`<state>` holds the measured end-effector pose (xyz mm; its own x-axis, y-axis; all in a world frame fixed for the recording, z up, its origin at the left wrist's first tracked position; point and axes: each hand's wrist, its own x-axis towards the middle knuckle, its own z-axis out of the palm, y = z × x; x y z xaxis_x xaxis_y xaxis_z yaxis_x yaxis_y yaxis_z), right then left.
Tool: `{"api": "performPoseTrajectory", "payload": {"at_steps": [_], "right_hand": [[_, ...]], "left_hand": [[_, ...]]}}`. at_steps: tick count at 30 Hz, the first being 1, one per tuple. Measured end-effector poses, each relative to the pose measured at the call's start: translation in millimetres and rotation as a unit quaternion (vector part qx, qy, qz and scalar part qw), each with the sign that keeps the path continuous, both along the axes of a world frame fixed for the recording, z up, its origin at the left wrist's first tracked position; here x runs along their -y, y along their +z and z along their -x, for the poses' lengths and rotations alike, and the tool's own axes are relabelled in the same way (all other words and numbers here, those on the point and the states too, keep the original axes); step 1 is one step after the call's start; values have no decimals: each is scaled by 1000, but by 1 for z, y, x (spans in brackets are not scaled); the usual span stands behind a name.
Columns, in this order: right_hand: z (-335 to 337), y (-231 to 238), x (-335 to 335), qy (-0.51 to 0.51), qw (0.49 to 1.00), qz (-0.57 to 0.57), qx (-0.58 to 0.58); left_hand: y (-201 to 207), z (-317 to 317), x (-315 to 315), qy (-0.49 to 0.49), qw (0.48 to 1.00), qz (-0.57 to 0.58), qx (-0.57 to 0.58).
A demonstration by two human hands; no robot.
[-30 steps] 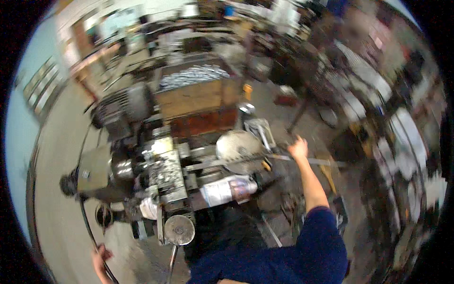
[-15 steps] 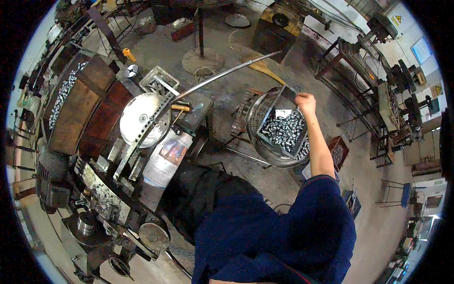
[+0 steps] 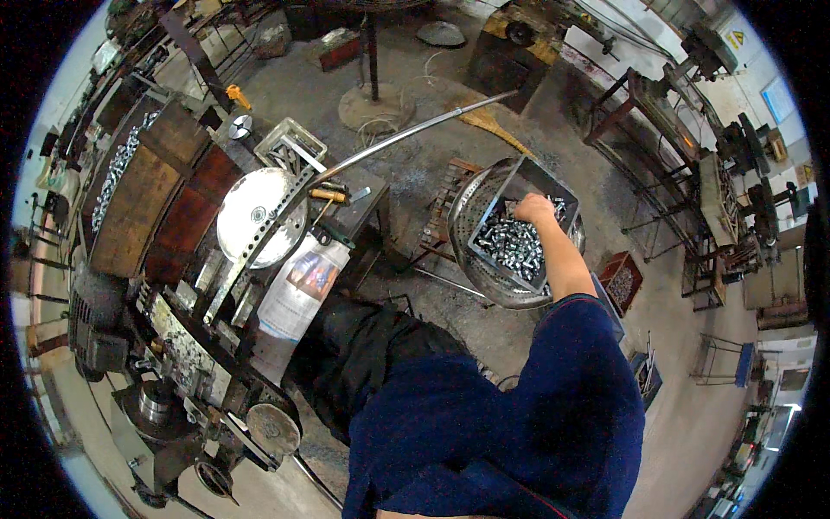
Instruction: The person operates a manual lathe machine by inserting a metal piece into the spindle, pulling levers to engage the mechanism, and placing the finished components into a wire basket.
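My right hand (image 3: pixel 534 208) is inside the grey rectangular bin (image 3: pixel 560 179), over the far part of a heap of small shiny metal pieces (image 3: pixel 512 245). Its fingers are curled down and drawn together, and their tips are hidden, so what they hold cannot be made out. The bin rests at a slant on a large round perforated metal basin (image 3: pixel 461 227), which also bears loose shiny pieces at its right side. My left hand is out of sight.
At left stands a machine with a white round plate (image 3: pixel 251 216), a perforated bar (image 3: pixel 259 242) and a newspaper (image 3: pixel 303 285). A long metal rod (image 3: pixel 406 134) juts toward the basin. A broom (image 3: pixel 493 130) lies beyond it; a red box (image 3: pixel 620 281) sits to the right.
My right hand has left the bin's far right rim and moved left and nearer, down onto the metal pieces. The bin's right wall has dropped outward. A white card seen among the pieces is now hidden.
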<state>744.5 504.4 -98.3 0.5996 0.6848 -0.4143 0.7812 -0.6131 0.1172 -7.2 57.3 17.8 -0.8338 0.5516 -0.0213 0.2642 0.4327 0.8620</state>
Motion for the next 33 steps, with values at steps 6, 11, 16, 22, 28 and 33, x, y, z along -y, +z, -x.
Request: {"api": "performPoseTrajectory", "payload": {"at_steps": [6, 11, 16, 22, 28, 33], "right_hand": [[-10, -20, -6, 17, 1000, -14, 20], [1, -22, -13, 36, 999, 31, 17], [-2, -22, -15, 2, 1000, -3, -1], [-31, -33, -20, -13, 999, -34, -24], [-37, -36, -9, -45, 991, -119, -30], [-37, -30, 11, -8, 890, -380, -252]], "left_hand": [[-4, 2, 9, -15, 999, -10, -28], [-4, -1, 18, -25, 998, -20, -62], [-5, 8, 30, -22, 999, -18, -39], [-17, 32, 37, 2, 1000, -3, 7], [-28, 50, 37, 47, 998, 18, 31], [-41, 70, 42, 86, 994, 33, 65]]}}
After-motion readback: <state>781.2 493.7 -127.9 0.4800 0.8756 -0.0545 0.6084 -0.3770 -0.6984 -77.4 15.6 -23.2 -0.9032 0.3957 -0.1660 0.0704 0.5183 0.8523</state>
